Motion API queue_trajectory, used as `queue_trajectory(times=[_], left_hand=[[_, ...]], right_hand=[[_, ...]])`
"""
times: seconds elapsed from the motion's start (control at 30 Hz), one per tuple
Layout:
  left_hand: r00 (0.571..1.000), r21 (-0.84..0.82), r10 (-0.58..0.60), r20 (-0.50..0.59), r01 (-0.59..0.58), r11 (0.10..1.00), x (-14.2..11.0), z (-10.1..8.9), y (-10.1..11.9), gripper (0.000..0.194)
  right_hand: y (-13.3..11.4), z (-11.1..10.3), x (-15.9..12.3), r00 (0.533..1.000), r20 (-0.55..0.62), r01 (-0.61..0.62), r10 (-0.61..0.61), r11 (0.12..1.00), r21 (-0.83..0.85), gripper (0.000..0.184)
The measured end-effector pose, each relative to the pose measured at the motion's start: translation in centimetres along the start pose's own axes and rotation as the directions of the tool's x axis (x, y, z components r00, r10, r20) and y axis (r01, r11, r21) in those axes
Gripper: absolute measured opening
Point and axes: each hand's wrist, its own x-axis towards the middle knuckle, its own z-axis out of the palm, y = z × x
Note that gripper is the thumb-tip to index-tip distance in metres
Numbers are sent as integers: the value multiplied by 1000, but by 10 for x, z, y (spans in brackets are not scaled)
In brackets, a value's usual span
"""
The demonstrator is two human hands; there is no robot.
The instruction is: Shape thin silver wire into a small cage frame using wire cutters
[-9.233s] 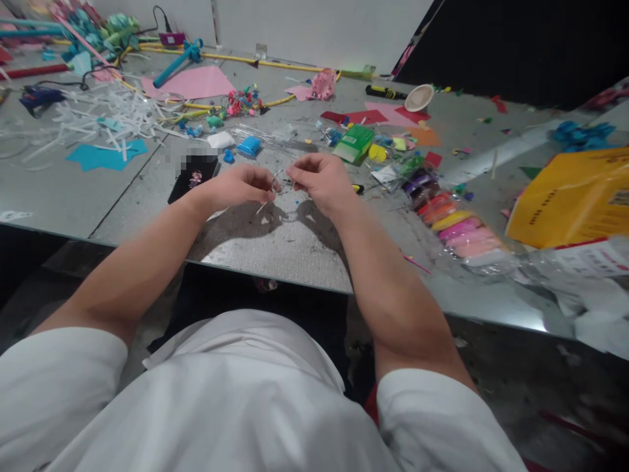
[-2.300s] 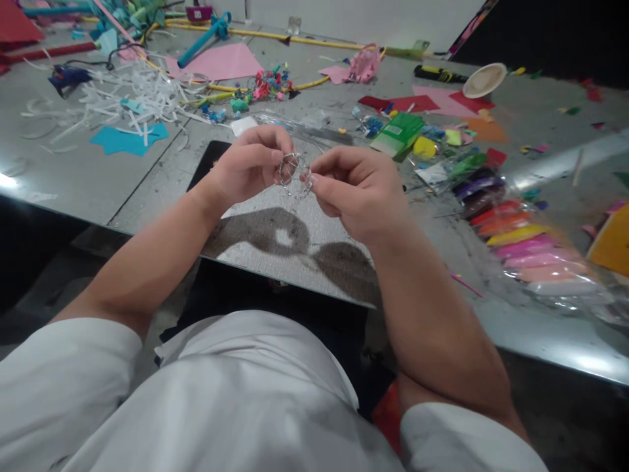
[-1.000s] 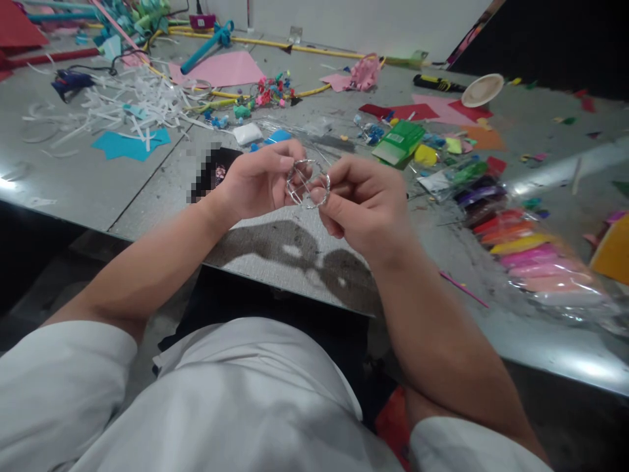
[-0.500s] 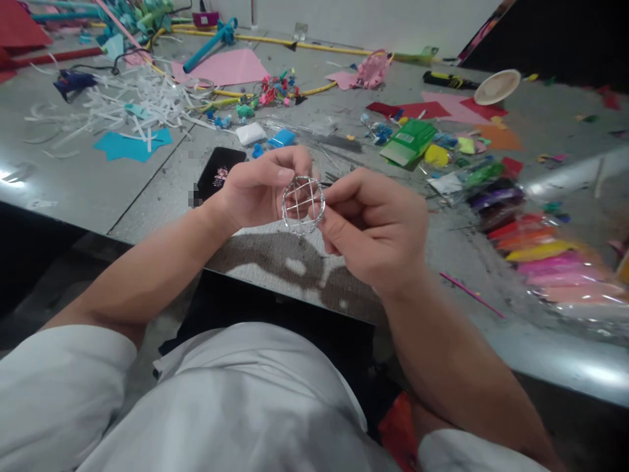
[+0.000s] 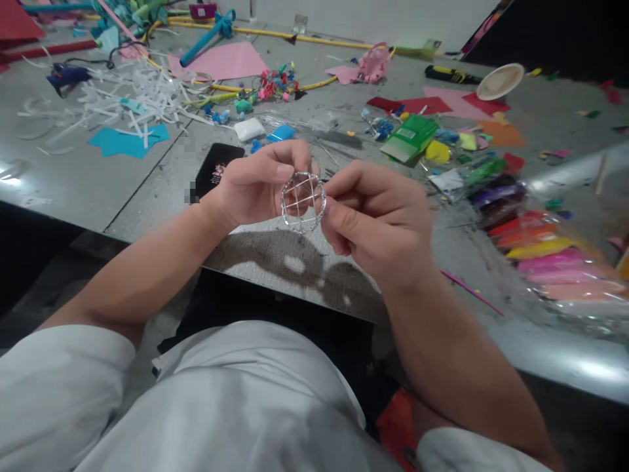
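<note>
Both hands are closed on the silver wire ring (image 5: 303,201), holding it up over the tabletop (image 5: 142,213) near its front edge; the left hand (image 5: 260,180) has its thumb at the upper rim, on that hand's side, with the other fingers curled behind; the right hand (image 5: 386,216) pinches the opposite side of the rim between thumb and bent forefinger. Thin straight wires cross the middle of the ring like a small grid (the rim itself looks twisted, rather like cord); its open face is turned towards the camera, and shadows of the hands fall on the tabletop below, close to the front edge.

Just beyond the left wrist lies a black phone (image 5: 219,167), partly covered by that hand; past it, towards the back edge, are a white packet (image 5: 249,129) and a blue packet (image 5: 280,134), side by side. Farther left, a heap of white strips (image 5: 142,95) spreads behind a jagged blue paper (image 5: 128,141); a pink sheet (image 5: 223,62) lies nearer the back edge, with a blue tube (image 5: 201,47) by it.

Beyond the right hand sit a green packet (image 5: 410,139) and a yellow lump (image 5: 437,152); behind them, towards the back edge, a pale shallow dish (image 5: 500,82) is tilted, close to the end of a black-and-yellow marker (image 5: 449,74). Clear wrapping with coloured strips (image 5: 550,255) runs along the right part of the tabletop; a thin pink stick (image 5: 472,292) lies between it and the front edge.
</note>
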Motion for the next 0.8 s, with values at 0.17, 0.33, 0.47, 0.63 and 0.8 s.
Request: queue_trajectory(times=[0.17, 0.33, 0.47, 0.63, 0.8], left_hand=[[994, -43, -8, -106, 4, 999, 3, -4, -7, 49], [994, 11, -36, -102, 37, 999, 5, -8, -5, 41], [993, 119, -47, -107, 60, 991, -1, -1, 6, 33], [986, 304, -32, -162, 81, 949, -6, -4, 17, 26], [996, 422, -25, -82, 57, 905, 1, -19, 17, 34]], right_hand=[[0, 1, 2, 1000, 5, -18, 18, 1000, 10, 41], [-3, 5, 6, 996, 65, -66, 61, 995, 79, 40], [1, 5, 6, 995, 74, -73, 62, 985, 157, 35], [1, 6, 5, 995, 51, -92, 83, 971, 219, 40], [-8, 9, 8, 984, 36, -181, 177, 951, 251, 51]])
